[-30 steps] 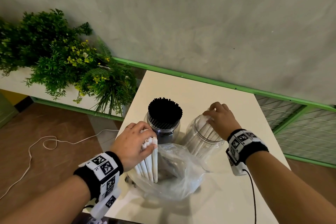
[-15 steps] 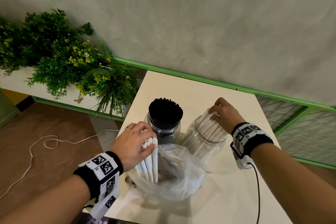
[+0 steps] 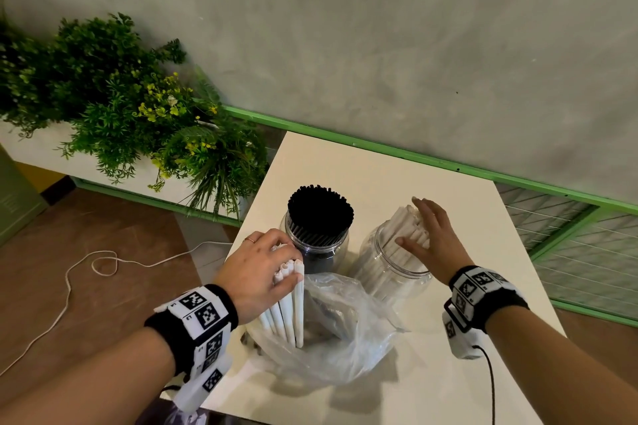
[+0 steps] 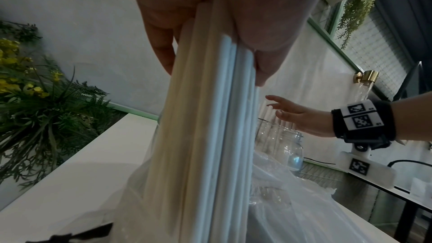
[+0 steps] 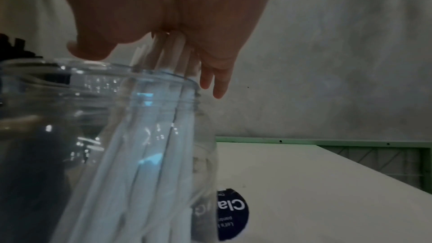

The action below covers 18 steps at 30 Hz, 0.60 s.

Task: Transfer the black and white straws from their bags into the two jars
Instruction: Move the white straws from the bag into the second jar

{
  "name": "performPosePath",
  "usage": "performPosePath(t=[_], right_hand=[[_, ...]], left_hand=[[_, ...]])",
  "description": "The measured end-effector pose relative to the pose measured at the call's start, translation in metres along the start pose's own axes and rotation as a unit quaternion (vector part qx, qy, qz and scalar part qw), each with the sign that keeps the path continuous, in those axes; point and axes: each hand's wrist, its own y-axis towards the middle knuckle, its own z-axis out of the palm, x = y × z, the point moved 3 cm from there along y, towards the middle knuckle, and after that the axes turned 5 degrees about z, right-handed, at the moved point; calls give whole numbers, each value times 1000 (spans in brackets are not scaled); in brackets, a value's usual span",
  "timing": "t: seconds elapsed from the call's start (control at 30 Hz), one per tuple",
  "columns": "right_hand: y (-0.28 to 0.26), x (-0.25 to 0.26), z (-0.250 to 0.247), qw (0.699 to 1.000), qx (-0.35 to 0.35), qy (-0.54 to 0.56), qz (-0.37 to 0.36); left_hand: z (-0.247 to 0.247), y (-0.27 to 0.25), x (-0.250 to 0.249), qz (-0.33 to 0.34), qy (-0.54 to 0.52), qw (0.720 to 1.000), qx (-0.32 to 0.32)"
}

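Note:
My left hand (image 3: 272, 262) grips a bundle of white straws (image 3: 290, 300) near their tops; they stand upright in a clear plastic bag (image 3: 338, 331) at the table's near edge. The left wrist view shows the same bundle (image 4: 210, 117) held between thumb and fingers. Behind the bag, a clear jar (image 3: 319, 245) is packed with black straws (image 3: 320, 207). To its right, a second clear jar (image 3: 390, 262) holds white straws (image 3: 404, 221) leaning toward its far rim. My right hand (image 3: 424, 235) hovers over them with straight fingers touching their tops, also seen from below (image 5: 163, 16).
The white table (image 3: 379, 169) has bare surface behind and to the right of the jars. A green rail (image 3: 414, 157) runs along the grey wall. Leafy plants (image 3: 138, 121) stand to the left, and a white cord (image 3: 103, 262) lies on the brown floor.
My right hand has uncurled from the white straws in the right jar and now rests open on their tops. The left hand keeps its grip in the same place.

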Motion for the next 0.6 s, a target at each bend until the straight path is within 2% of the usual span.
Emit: performPosePath(t=[0.13, 0.23, 0.33, 0.5, 0.6], right_hand=[[16, 10, 11, 999, -22, -33, -13], [18, 13, 17, 996, -82, -22, -5], [17, 19, 20, 990, -136, -17, -36], [31, 30, 21, 992, -119, 3, -46], [31, 32, 23, 989, -139, 7, -51]], left_hand=[[1, 0, 0, -3, 3, 1000, 3], [0, -1, 0, -5, -1, 1000, 3], [-1, 0, -1, -1, -6, 1000, -2], [-1, 2, -1, -2, 0, 1000, -4], [-1, 2, 0, -1, -2, 1000, -7]])
